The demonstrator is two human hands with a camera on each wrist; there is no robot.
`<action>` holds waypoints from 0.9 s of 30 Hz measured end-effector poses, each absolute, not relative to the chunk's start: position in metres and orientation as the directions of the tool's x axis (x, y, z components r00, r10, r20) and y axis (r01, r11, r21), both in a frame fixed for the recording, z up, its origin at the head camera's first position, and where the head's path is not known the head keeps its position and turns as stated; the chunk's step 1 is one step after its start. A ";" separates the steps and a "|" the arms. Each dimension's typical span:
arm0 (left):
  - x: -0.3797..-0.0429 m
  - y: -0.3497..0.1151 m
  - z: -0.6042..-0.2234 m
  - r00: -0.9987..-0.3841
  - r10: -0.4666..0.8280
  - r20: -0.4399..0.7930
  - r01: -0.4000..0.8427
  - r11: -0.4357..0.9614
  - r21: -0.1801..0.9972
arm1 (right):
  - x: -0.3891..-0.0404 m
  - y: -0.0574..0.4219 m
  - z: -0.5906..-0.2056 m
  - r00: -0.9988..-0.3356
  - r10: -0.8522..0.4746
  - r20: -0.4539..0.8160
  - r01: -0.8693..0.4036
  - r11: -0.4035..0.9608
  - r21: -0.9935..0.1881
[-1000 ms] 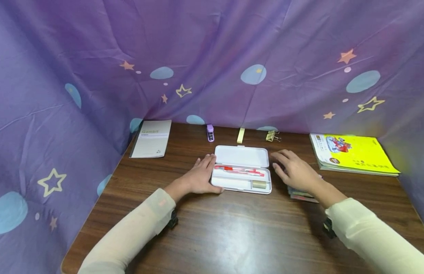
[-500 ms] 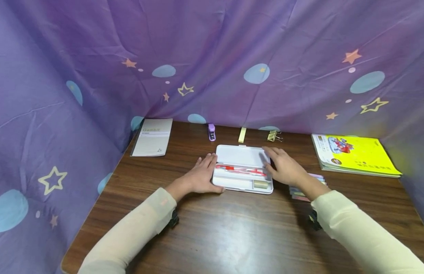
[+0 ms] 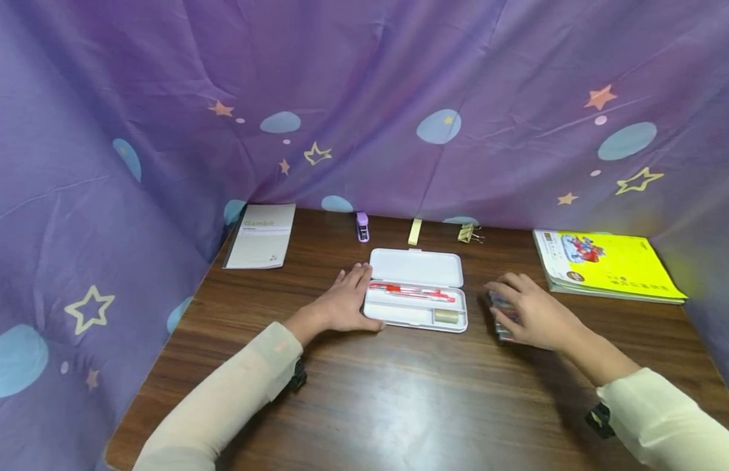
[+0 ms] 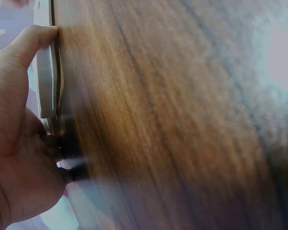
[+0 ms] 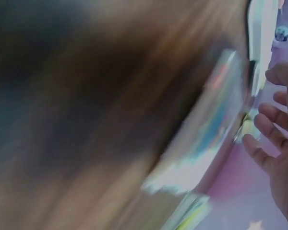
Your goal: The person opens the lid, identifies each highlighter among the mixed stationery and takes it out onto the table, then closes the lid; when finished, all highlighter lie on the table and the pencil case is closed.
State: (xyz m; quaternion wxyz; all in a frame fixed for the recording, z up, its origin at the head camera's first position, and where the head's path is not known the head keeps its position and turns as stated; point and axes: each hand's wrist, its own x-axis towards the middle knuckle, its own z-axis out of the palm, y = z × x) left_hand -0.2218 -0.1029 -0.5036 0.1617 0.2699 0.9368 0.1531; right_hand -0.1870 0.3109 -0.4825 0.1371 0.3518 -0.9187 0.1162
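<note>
A white pencil case (image 3: 416,268) lies with its lid flipped back. Two red-and-clear pens (image 3: 412,292) are in its upper compartment, and a small tan block (image 3: 446,316) sits lower right. My left hand (image 3: 340,307) touches the case's left side with extended fingers, its thumb at the front edge, as the left wrist view also shows. To the right, my right hand (image 3: 535,315) hovers over a small stack of thin, colourful flat pieces (image 5: 201,132), partly hiding it in the head view. Its fingers are spread and hold nothing in the right wrist view.
Along the back of the wooden table (image 3: 364,405) stand a purple stapler (image 3: 362,227), a yellow strip (image 3: 414,232) and a gold binder clip (image 3: 467,233). A notebook (image 3: 260,239) lies at back left, yellow books (image 3: 611,265) at right. A purple curtain (image 3: 352,118) hangs behind.
My right hand reached left over the case's right edge half a second ago, then drew back right, over the colourful stack. My left hand and the case stay put.
</note>
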 end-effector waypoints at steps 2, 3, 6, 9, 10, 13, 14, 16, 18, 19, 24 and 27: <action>-0.222 -0.105 -0.503 -0.804 0.555 -0.216 0.456 0.807 0.376 | -0.179 0.323 -0.485 -0.700 -0.626 0.344 -0.689 0.718 -0.096; -0.222 -0.107 -0.502 -0.804 0.555 -0.212 0.455 0.805 0.380 | -0.176 0.328 -0.485 -0.699 -0.626 0.344 -0.689 0.720 -0.089; -0.221 -0.110 -0.501 -0.805 0.556 -0.206 0.451 0.800 0.397 | -0.169 0.340 -0.487 -0.710 -0.613 0.346 -0.673 0.736 -0.077; -0.221 -0.113 -0.502 -0.810 0.548 -0.208 0.444 0.805 0.393 | -0.168 0.343 -0.486 -0.721 -0.601 0.344 -0.660 0.748 -0.076; -0.221 -0.113 -0.502 -0.812 0.546 -0.207 0.442 0.806 0.393 | -0.168 0.341 -0.486 -0.724 -0.600 0.341 -0.657 0.750 -0.075; -0.221 -0.113 -0.505 -0.813 0.544 -0.206 0.444 0.809 0.385 | -0.169 0.330 -0.485 -0.730 -0.602 0.323 -0.656 0.750 -0.083; -0.221 -0.113 -0.506 -0.813 0.545 -0.206 0.445 0.809 0.384 | -0.170 0.325 -0.485 -0.732 -0.603 0.316 -0.656 0.750 -0.087; -0.222 -0.111 -0.507 -0.810 0.548 -0.207 0.448 0.807 0.384 | -0.171 0.313 -0.485 -0.736 -0.605 0.303 -0.656 0.749 -0.097; -0.222 -0.109 -0.508 -0.806 0.552 -0.213 0.454 0.807 0.377 | -0.174 0.302 -0.486 -0.735 -0.608 0.301 -0.660 0.743 -0.112; -0.222 -0.108 -0.508 -0.805 0.554 -0.211 0.455 0.805 0.380 | -0.176 0.296 -0.486 -0.732 -0.610 0.304 -0.664 0.739 -0.117; -0.220 -0.104 -0.503 -0.804 0.557 -0.208 0.456 0.802 0.385 | -0.192 0.274 -0.488 -0.724 -0.614 0.315 -0.675 0.724 -0.142; -0.219 -0.103 -0.501 -0.805 0.555 -0.210 0.457 0.805 0.377 | -0.204 0.265 -0.487 -0.759 -0.588 0.280 -0.643 0.745 -0.179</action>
